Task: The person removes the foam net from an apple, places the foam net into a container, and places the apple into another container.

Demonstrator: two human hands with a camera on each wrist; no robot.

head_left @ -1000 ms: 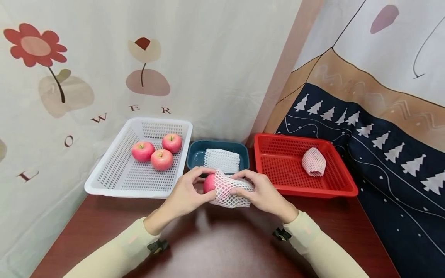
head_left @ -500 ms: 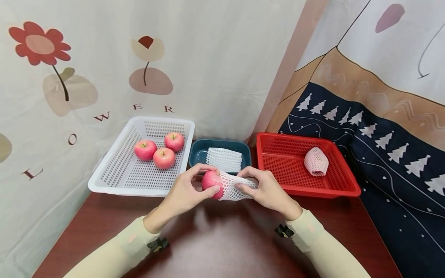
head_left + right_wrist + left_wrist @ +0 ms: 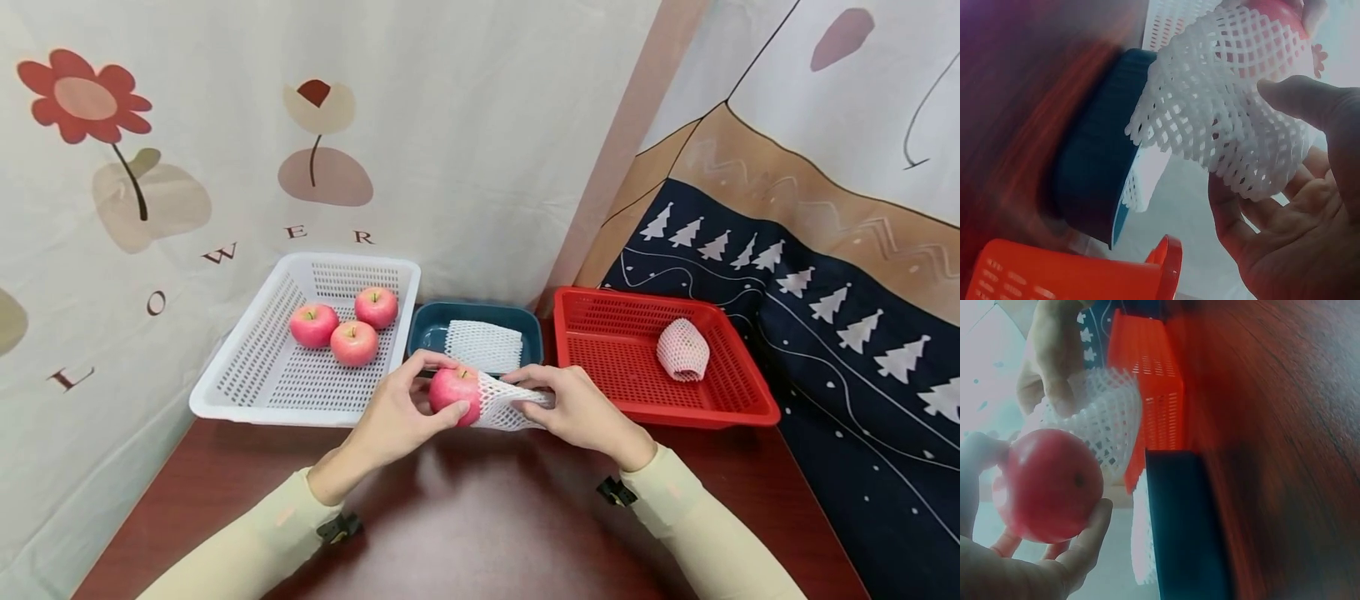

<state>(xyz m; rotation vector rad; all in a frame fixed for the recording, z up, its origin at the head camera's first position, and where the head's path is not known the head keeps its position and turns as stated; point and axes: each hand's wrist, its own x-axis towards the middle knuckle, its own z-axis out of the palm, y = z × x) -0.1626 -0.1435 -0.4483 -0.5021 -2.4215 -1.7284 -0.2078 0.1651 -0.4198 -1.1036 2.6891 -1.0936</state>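
Observation:
A red apple (image 3: 453,395) is gripped between the thumb and fingers of my left hand (image 3: 397,410), above the table's far middle. White foam netting (image 3: 498,403) stretches over the apple's right side, while the left side stays bare. My right hand (image 3: 576,412) pinches the loose end of that netting. In the left wrist view the apple (image 3: 1054,486) shows mostly uncovered, with the netting (image 3: 1107,415) behind it. The right wrist view shows the netting (image 3: 1222,100) flared wide below the thumb, with part of the apple (image 3: 1275,15) at its far end.
A white basket (image 3: 225,403) at left holds several apples (image 3: 354,343). Behind the hands, a teal tray (image 3: 422,337) contains flat foam netting (image 3: 483,345). At right, a red basket (image 3: 600,383) holds a netted apple (image 3: 682,350). A printed curtain hangs behind the table (image 3: 465,525).
The netting covers less of the apple than a second ago, and more red skin shows on its left. The right hand has shifted slightly right, drawing the netting narrower.

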